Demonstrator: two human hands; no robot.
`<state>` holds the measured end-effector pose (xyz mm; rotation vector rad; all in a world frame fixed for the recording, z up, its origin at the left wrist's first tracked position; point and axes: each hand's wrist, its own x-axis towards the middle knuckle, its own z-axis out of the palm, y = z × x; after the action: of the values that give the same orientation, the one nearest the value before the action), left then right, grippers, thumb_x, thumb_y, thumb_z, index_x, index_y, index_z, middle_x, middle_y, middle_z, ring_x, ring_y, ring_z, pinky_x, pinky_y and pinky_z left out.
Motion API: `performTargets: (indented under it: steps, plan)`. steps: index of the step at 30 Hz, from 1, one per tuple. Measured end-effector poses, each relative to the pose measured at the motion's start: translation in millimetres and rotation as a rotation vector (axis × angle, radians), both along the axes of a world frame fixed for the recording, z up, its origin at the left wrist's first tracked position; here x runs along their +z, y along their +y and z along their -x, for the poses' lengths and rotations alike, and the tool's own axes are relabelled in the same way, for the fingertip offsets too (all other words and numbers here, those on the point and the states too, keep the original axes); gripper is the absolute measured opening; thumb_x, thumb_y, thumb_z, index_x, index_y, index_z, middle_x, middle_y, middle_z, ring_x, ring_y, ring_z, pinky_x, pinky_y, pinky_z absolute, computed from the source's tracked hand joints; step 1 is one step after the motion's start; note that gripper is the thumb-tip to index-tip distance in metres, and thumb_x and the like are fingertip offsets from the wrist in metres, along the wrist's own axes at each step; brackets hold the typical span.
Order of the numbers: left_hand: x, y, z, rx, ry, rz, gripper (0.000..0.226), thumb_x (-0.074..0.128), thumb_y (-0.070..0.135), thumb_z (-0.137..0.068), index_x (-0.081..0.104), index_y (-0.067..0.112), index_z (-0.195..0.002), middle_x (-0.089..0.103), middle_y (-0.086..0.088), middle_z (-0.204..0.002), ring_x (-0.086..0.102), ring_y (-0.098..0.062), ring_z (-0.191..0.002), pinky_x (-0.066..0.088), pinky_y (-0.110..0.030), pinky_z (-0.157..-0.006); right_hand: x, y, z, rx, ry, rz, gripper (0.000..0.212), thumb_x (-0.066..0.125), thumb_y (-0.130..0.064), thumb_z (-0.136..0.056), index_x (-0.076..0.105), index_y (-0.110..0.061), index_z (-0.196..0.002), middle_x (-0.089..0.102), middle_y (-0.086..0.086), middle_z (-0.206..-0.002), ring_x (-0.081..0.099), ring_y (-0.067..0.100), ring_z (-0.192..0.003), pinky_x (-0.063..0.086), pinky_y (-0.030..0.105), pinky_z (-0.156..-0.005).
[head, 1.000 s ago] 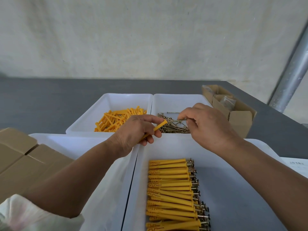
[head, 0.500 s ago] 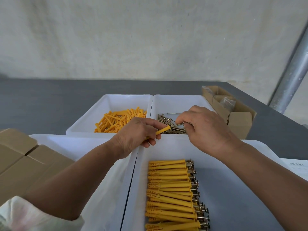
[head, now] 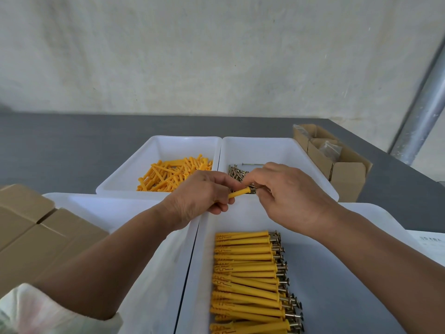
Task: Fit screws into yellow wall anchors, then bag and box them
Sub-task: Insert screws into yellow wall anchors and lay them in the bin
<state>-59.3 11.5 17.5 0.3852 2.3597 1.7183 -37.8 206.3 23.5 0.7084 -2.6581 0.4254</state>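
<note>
My left hand [head: 199, 197] grips a yellow wall anchor [head: 238, 193] whose open end points right. My right hand [head: 286, 196] pinches a screw [head: 253, 188] right at that open end; its shaft is mostly hidden by my fingers. Both hands hover over the far rim of the near right tray [head: 337, 273], where a row of anchors with screws fitted [head: 250, 278] lies. Loose yellow anchors [head: 173, 173] fill the far left tray [head: 154, 153]. Loose screws [head: 238, 172] lie in the far right tray [head: 269, 148].
A cardboard box [head: 337, 162] with clear bags in it stands at the right on the grey table [head: 60, 150]. Closed cardboard boxes [head: 36, 237] sit at the near left beside another white tray [head: 101, 208]. A metal pole [head: 423, 112] rises at the far right.
My right hand has brought the screw from the screw tray to the anchor's open end. Both hands have moved closer together and slightly toward me.
</note>
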Motion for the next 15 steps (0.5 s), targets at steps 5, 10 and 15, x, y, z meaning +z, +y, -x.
performTargets:
  steps: [5,10,15]
  plan:
    - [-0.7,0.6,1.0,-0.010,0.008,0.023,0.035,0.054,-0.007,-0.079,0.077,0.017,-0.090,0.068,-0.002,-0.071,0.061,-0.006,-0.061,0.047,-0.016,-0.053,-1.7,-3.8,-2.6,0.034,0.001,-0.018,0.023,0.052,-0.024,-0.097,0.063,-0.034,-0.114,0.048,-0.012,-0.088,0.044,0.006,-0.079,0.037,0.025,-0.066]
    - [-0.6,0.1,0.0,-0.040,0.010,0.050,0.029,0.059,0.003,-0.069,0.075,0.021,-0.085,0.069,-0.002,-0.072,0.061,-0.006,-0.062,0.047,-0.016,-0.053,-2.2,-10.0,-6.6,0.073,-0.031,-0.009,0.019,0.054,-0.031,-0.097,0.062,-0.032,-0.114,0.052,-0.010,-0.096,0.052,0.009,-0.086,0.045,0.028,-0.073]
    - [0.2,1.1,-1.6,-0.053,0.011,0.066,0.032,0.058,0.012,-0.059,0.075,0.019,-0.087,0.069,-0.003,-0.074,0.061,-0.006,-0.062,0.047,-0.016,-0.054,-3.0,-12.9,-5.8,0.074,-0.055,-0.021,0.009,0.056,-0.029,-0.097,0.061,-0.028,-0.105,0.048,-0.012,-0.092,0.049,0.010,-0.083,0.042,0.027,-0.072]
